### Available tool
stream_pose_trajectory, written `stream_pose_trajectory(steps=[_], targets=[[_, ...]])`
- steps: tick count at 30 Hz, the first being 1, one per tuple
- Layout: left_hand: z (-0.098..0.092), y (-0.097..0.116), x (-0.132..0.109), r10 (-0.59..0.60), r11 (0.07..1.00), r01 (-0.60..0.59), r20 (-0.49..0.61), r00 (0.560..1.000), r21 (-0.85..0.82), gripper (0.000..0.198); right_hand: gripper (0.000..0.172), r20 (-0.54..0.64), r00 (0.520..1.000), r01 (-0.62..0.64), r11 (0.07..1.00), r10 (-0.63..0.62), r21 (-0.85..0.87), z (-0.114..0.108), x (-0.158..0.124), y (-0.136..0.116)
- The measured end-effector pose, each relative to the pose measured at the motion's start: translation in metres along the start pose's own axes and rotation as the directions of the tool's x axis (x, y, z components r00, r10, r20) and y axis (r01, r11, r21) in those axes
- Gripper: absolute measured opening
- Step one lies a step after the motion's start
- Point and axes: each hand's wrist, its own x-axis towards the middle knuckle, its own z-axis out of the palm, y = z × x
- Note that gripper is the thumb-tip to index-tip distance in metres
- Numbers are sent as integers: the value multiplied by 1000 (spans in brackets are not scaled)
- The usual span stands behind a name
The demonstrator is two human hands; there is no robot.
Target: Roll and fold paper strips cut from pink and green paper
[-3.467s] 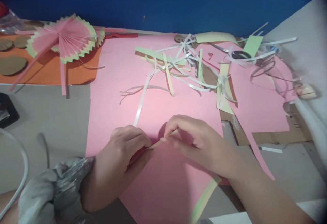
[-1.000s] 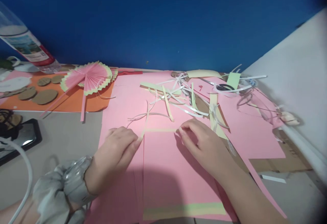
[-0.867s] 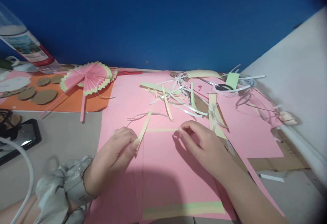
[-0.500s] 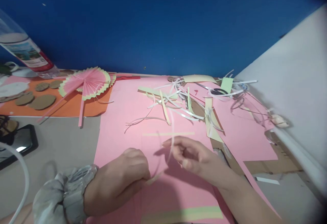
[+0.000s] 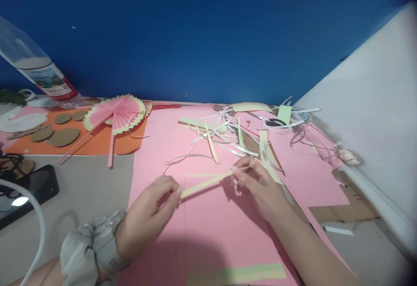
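A narrow pale yellow paper strip (image 5: 206, 185) is stretched between my two hands over a large pink sheet (image 5: 163, 142). My left hand (image 5: 155, 205) pinches its left end between thumb and fingers. Thumb and fingers of my right hand (image 5: 256, 181) close on the other end, which lies a little higher and farther away. Just behind it, a second yellow strip (image 5: 197, 175) lies across the pink sheet, partly covered. Near the front edge of the sheet is a green and yellow paper band (image 5: 241, 273).
Paper strips (image 5: 224, 136) lie tangled at the back, beside black-handled scissors (image 5: 275, 122). A pink pleated paper fan (image 5: 119, 114) and cardboard discs (image 5: 64, 137) rest on orange paper (image 5: 130, 147). At left are a bottle (image 5: 48, 77) and a phone (image 5: 35, 194).
My hands have moved farther forward and apart, and the yellow strip now runs taut between them. The right hand has gone from loosely curled to pinching its end.
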Motion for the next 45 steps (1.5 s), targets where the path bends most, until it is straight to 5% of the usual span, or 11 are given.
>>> stream_pose_trajectory(steps=[4,8,10,15,17,19,21,24,27,36,45], targets=[[-2,-2,0,-147,984,133,-111,983,-121,30,21,18,1000,-3,998,1,60,1,2,-3],[0,-6,3,-174,974,143,-177,969,-175,22,22,-107,993,37,989,-53,-140,-2,5,-5],[2,-9,4,-144,962,68,-278,950,-266,9,23,-115,990,55,972,-83,-227,-3,4,-4],[2,-11,1,9,937,-206,-569,822,-283,24,21,-111,986,71,912,-125,-404,-1,1,0],[2,-8,-3,119,957,-224,-456,882,-185,21,17,-106,969,123,813,-221,-569,-1,1,2],[4,-5,-5,264,964,-265,-166,950,17,21,15,-58,929,204,637,-365,-743,-3,3,2],[8,-4,-6,296,915,-309,87,951,259,31,23,27,890,251,437,-456,-864,-7,7,2],[14,-9,-6,254,769,-324,201,946,551,48,35,125,890,228,193,-438,-954,-15,17,4],[18,-15,-7,240,646,-327,222,945,690,56,42,177,917,214,67,-357,-974,-22,27,9],[21,-25,-10,247,520,-197,74,966,831,69,40,181,932,202,37,-314,-979,-21,30,11],[23,-25,-10,294,523,-164,4,956,837,76,44,174,941,201,67,-290,-977,-21,33,15]])
